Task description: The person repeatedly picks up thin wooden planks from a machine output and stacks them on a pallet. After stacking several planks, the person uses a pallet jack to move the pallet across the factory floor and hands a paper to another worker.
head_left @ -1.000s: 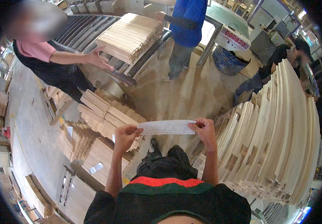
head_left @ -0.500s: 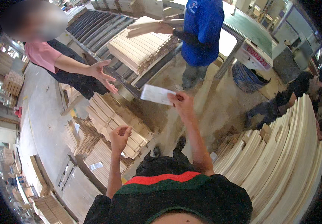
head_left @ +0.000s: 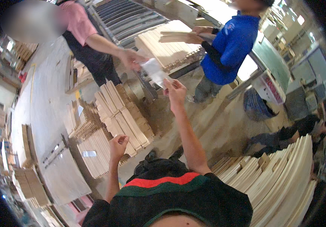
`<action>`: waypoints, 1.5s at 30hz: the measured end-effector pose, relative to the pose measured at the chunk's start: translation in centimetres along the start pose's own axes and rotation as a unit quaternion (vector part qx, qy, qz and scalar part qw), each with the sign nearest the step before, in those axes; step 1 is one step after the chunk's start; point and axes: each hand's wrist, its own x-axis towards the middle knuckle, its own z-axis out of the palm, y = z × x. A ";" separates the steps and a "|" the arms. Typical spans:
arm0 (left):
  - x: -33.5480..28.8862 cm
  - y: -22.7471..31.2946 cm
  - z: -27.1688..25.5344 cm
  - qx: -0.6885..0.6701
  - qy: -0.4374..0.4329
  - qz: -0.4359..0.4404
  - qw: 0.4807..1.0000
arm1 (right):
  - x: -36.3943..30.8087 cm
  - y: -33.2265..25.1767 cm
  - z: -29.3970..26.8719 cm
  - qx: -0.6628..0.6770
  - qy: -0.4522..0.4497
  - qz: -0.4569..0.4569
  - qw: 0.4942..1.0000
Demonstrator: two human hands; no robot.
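Observation:
My right hand [head_left: 176, 92] is stretched forward, its thumb and fingers pinching the near end of a white paper slip [head_left: 155, 73]. At the slip's far end is the hand of a person in a pink shirt [head_left: 130, 59]; blur hides how firmly those fingers hold it. My left hand [head_left: 118, 146] is raised with curled fingers, over the near side of a stack of short wooden boards [head_left: 119, 121]. Whether anything small lies inside those fingers cannot be made out.
A person in a blue shirt [head_left: 229, 51] holds wooden strips beside a roller conveyor [head_left: 129, 20] with stacked boards. Long planks [head_left: 280, 181] stand at my right. A dark blue bin [head_left: 257, 104] is under a machine. More wood [head_left: 95, 151] lies at left.
My right hand has moved the slip forward and left, and the pink-shirted person's hand has come to its far end. The view has turned somewhat. My left hand stays curled.

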 end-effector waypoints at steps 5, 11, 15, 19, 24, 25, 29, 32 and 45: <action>-0.8 -3.5 -2.2 -0.004 -0.013 0.010 1.000 | -3.3 1.3 0.1 -0.026 0.008 0.008 1.000; -3.1 -22.4 -1.3 -0.010 -0.141 -0.031 0.989 | -13.7 9.9 -5.7 -0.135 0.103 0.112 0.979; -12.2 -40.4 -5.8 0.237 -0.203 -0.118 0.943 | -22.8 14.6 -7.1 -0.102 0.133 0.191 0.967; -22.5 -50.2 -11.9 -0.057 -0.133 -0.387 0.911 | -29.9 16.2 -7.6 -0.160 0.074 0.180 0.968; -34.5 -47.3 -15.4 -0.223 -0.010 -0.438 0.871 | -36.6 18.9 -6.2 -0.260 0.019 0.165 0.951; -38.8 -49.9 -16.4 -0.289 -0.003 -0.448 0.846 | -38.0 19.4 -4.6 -0.258 -0.016 0.172 0.951; -56.1 -50.2 -21.9 -0.218 -0.008 -0.503 0.836 | -45.0 22.8 0.6 -0.194 -0.040 0.170 0.965; -72.3 -55.3 -27.9 -0.143 0.042 -0.620 0.770 | -52.2 25.3 4.8 -0.201 -0.102 0.189 0.956; -106.3 -59.4 -53.0 -0.288 0.896 -0.303 0.152 | -75.7 36.0 3.9 -0.480 -0.265 0.222 0.806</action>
